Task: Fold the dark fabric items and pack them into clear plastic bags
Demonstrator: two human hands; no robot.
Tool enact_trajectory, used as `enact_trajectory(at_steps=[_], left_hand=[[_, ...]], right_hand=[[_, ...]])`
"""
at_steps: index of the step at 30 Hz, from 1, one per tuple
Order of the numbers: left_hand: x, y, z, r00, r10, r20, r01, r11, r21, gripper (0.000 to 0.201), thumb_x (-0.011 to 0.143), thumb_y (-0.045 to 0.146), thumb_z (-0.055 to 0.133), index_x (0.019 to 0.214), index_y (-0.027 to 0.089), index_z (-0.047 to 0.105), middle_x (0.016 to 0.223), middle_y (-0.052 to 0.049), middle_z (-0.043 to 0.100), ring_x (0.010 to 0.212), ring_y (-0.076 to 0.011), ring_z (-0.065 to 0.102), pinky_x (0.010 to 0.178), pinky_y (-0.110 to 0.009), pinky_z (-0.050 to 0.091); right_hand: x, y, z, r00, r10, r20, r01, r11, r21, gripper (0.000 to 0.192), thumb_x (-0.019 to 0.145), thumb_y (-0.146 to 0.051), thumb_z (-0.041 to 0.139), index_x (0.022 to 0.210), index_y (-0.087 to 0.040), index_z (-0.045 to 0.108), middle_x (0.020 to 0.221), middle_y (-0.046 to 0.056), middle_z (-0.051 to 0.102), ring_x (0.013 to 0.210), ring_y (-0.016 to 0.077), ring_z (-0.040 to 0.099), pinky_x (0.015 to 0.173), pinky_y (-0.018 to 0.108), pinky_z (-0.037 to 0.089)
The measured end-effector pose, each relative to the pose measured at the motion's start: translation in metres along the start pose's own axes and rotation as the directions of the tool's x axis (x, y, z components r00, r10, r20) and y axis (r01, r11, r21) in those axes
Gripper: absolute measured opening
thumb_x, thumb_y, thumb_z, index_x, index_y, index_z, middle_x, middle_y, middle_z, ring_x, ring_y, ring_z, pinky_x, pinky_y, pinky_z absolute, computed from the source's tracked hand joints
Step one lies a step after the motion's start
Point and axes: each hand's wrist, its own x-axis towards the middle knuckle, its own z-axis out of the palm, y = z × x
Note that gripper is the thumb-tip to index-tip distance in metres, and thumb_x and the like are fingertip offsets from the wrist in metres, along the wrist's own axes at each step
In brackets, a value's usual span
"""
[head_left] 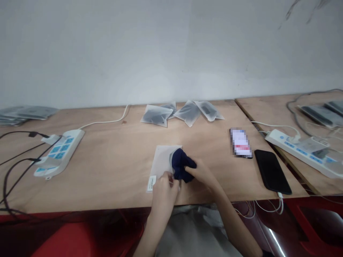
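Hands meet near the lower middle of the frame, at the front edge of the wooden surface. The left hand has its fingers pinched shut on the near edge of a frosted plastic pouch that lies flat on the wood, a small white label at its lower left corner. The right hand has its fingers closed around a bunched piece of dark blue cloth, which sits at the pouch's right edge, partly over it; whether any of the cloth is already inside the pouch I cannot tell.

Further back, in the upper middle, lie several filled pouches, each with something dark inside. Left of centre a white power strip carries black cables. To the right lie a phone with a lit screen and, just beside it, a dark phone with a white cable at its near end. A second power strip rests on the neighbouring surface at far right.

As a judgement: the cloth is loosely wadded, so it could snag on the pouch's mouth or spring open if the grip slackens. The pouch is thin and slick, held at one edge only, and could slide or crumple under a push. Both things lie close to the front edge and could slip off.
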Motion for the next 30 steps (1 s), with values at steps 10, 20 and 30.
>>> enact_trajectory(at_steps=[10, 20, 30], left_hand=[[-0.005, -0.003, 0.009, 0.993, 0.066, -0.098, -0.065, 0.998, 0.015, 0.007, 0.085, 0.017, 0.050, 0.082, 0.020, 0.055, 0.075, -0.005, 0.070, 0.073, -0.0226, 0.068, 0.065, -0.031, 0.043], [-0.005, -0.005, 0.016, 0.970, 0.203, -0.137, -0.185, 0.974, 0.131, 0.009, 0.086, 0.015, 0.046, 0.082, 0.020, 0.052, 0.081, -0.006, 0.067, 0.072, -0.0229, 0.066, 0.065, -0.033, 0.045], [0.003, -0.010, 0.028, 0.859, 0.358, -0.366, -0.385, 0.923, 0.000, 0.010, 0.089, 0.020, 0.047, 0.087, 0.021, 0.056, 0.078, -0.002, 0.066, 0.070, -0.0188, 0.066, 0.065, -0.030, 0.047]], right_hand=[[-0.001, -0.029, 0.015, 0.998, -0.056, -0.026, 0.045, 0.947, -0.317, 0.027, 0.073, -0.019, 0.055, 0.096, -0.019, 0.070, 0.082, 0.003, 0.073, 0.073, 0.0195, 0.065, 0.066, 0.026, 0.046], [0.019, -0.014, 0.039, 0.983, 0.057, -0.172, -0.052, 0.998, 0.031, 0.038, 0.081, -0.031, 0.060, 0.117, -0.021, 0.069, 0.101, 0.005, 0.075, 0.099, 0.0250, 0.068, 0.086, 0.036, 0.054], [0.012, -0.013, 0.025, 0.979, -0.063, 0.196, 0.039, 0.992, 0.124, 0.042, 0.081, -0.018, 0.050, 0.122, -0.021, 0.058, 0.123, 0.006, 0.066, 0.120, 0.0198, 0.057, 0.105, 0.036, 0.043]])
